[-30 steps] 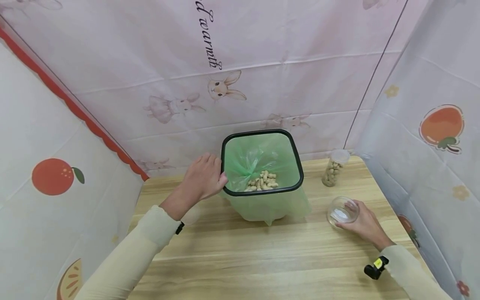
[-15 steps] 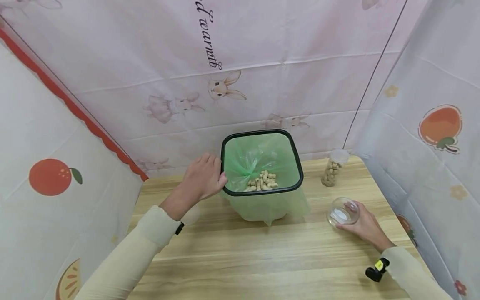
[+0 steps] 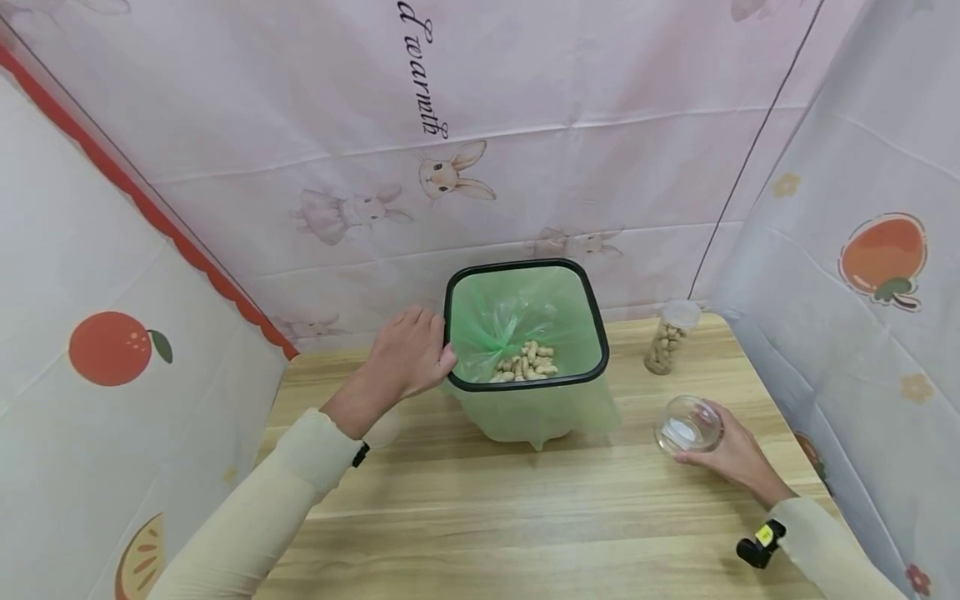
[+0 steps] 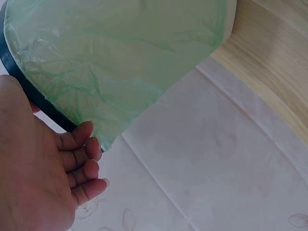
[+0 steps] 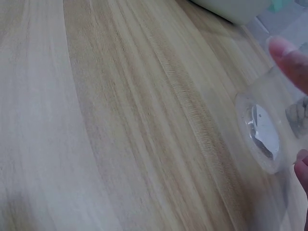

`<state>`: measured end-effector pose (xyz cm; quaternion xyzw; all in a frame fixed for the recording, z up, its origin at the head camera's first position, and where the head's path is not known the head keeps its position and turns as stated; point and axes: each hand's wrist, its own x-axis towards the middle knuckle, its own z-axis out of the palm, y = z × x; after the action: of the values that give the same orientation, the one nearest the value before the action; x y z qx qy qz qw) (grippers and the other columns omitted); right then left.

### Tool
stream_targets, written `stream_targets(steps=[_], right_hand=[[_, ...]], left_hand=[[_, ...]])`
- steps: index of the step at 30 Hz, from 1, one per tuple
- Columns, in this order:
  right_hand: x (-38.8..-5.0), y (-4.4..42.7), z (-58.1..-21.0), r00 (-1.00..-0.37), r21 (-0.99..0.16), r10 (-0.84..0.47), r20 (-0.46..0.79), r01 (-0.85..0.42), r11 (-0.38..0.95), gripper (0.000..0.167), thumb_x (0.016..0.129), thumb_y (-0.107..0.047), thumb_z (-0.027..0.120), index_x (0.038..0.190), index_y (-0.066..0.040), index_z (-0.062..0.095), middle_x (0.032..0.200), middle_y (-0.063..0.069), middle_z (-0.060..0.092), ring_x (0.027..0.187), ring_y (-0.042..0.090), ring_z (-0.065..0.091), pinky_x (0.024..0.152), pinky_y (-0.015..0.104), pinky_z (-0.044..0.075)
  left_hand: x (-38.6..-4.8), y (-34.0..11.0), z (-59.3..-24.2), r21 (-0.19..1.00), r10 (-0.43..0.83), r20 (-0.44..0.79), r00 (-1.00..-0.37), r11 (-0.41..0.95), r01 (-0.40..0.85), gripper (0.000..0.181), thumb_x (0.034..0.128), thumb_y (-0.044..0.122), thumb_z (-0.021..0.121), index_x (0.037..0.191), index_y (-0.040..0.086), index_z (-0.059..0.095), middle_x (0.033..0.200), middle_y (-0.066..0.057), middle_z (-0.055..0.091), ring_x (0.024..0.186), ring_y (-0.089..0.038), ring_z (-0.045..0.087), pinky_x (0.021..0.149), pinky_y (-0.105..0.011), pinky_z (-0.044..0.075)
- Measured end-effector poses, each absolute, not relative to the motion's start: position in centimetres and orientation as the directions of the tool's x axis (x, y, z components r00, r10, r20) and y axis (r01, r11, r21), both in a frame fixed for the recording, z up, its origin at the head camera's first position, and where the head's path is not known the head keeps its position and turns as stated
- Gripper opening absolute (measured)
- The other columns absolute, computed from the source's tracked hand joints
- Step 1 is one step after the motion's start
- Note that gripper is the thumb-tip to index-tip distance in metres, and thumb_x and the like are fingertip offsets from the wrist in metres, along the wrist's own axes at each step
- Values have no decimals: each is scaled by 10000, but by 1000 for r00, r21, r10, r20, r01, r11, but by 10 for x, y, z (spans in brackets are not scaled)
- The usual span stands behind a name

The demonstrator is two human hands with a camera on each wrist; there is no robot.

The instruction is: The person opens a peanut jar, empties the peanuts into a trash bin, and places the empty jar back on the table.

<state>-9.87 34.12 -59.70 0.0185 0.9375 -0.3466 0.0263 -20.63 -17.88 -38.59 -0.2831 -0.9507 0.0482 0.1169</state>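
Note:
In the head view, my left hand (image 3: 408, 352) grips the left side of the black rim (image 3: 596, 308) of a trash bin (image 3: 525, 408) lined with a green plastic bag (image 3: 517, 304). The left wrist view has the curled fingers (image 4: 83, 156) against the rim and bag. Inside the bin lies a pile of peanuts (image 3: 528, 362). Over on the right, my right hand (image 3: 735, 450) holds a clear jar (image 3: 686, 427) from its right side. A white patch shows at its bottom, and no contents are visible in it. The right wrist view shows the thumb (image 5: 293, 62) beside the jar.
A second clear jar (image 3: 663, 342) with a pale lid, filled with peanuts, stands at the back right of the wooden table (image 3: 480, 517). A translucent round piece (image 3: 384, 429) lies partly hidden by the left wrist. Printed cloth walls (image 3: 600, 167) enclose the back and sides.
The right hand and the jar have shifted very slightly to the right. The left hand stays at the bin's rim, and the peanuts have not moved.

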Motion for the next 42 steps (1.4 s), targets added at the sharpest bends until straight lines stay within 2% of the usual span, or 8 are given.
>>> stream_targets(steps=[14, 16, 18, 21, 27, 31, 34, 42], right_hand=[[-109, 352, -566, -999, -715, -16, 47, -44, 698, 935, 914, -323, 785, 1587, 59, 260, 1538, 369, 411, 1335, 600, 461, 1014, 703, 410], [-113, 354, -561, -996, -716, -26, 82, -77, 693, 902, 916, -291, 784, 1579, 60, 283, 1534, 357, 423, 1335, 571, 464, 1120, 477, 461], [-117, 356, -555, -994, -716, -30, 108, -99, 691, 888, 915, -279, 786, 1580, 47, 297, 1530, 341, 438, 1331, 544, 464, 1117, 208, 433], [-123, 358, -545, -990, -710, -23, 137, -115, 694, 876, 911, -295, 790, 1579, 21, 321, 1521, 317, 468, 1318, 522, 482, 907, -31, 305], [-137, 358, -529, -988, -712, -11, 151, -117, 692, 875, 902, -300, 799, 1576, 14, 339, 1529, 314, 468, 1325, 533, 483, 946, -11, 345], [-148, 358, -523, -992, -724, -18, 125, -104, 682, 907, 913, -303, 786, 1598, 19, 287, 1559, 336, 417, 1350, 573, 455, 1134, 358, 448], [-156, 357, -517, -995, -738, -19, 100, -87, 669, 935, 923, -318, 774, 1610, 28, 242, 1578, 348, 382, 1364, 599, 434, 1070, 654, 383], [-175, 356, -505, -999, -759, -11, 47, -43, 650, 998, 927, -368, 762, 1625, 32, 171, 1599, 367, 333, 1390, 632, 390, 1064, 738, 366]], left_hand=[[-206, -179, -386, -173, 557, 208, -804, 830, 531, 319, 936, 326, 422, 845, 42, 533, 857, -122, 593, 800, -284, 523, 712, -351, 458], [-207, -179, -387, -179, 561, 216, -799, 827, 532, 311, 930, 320, 427, 833, 43, 529, 839, -118, 584, 786, -281, 516, 703, -348, 453], [-206, -179, -387, -181, 562, 223, -797, 827, 533, 306, 926, 319, 434, 829, 44, 525, 833, -116, 578, 782, -278, 509, 703, -346, 449], [-206, -179, -386, -177, 562, 228, -795, 827, 533, 301, 926, 316, 442, 828, 44, 526, 831, -115, 577, 778, -278, 506, 704, -347, 449], [-205, -179, -385, -178, 565, 240, -790, 825, 536, 303, 925, 315, 451, 829, 40, 534, 830, -116, 583, 781, -280, 516, 707, -349, 458], [-205, -179, -386, -175, 561, 231, -795, 827, 533, 312, 929, 326, 448, 835, 41, 537, 837, -113, 591, 789, -278, 524, 712, -349, 463], [-204, -179, -387, -173, 558, 218, -801, 830, 531, 311, 932, 328, 439, 842, 46, 533, 841, -109, 586, 787, -271, 516, 704, -343, 456], [-206, -179, -387, -161, 553, 228, -801, 833, 529, 296, 922, 320, 444, 806, 55, 507, 790, -91, 546, 739, -257, 474, 668, -330, 431]])
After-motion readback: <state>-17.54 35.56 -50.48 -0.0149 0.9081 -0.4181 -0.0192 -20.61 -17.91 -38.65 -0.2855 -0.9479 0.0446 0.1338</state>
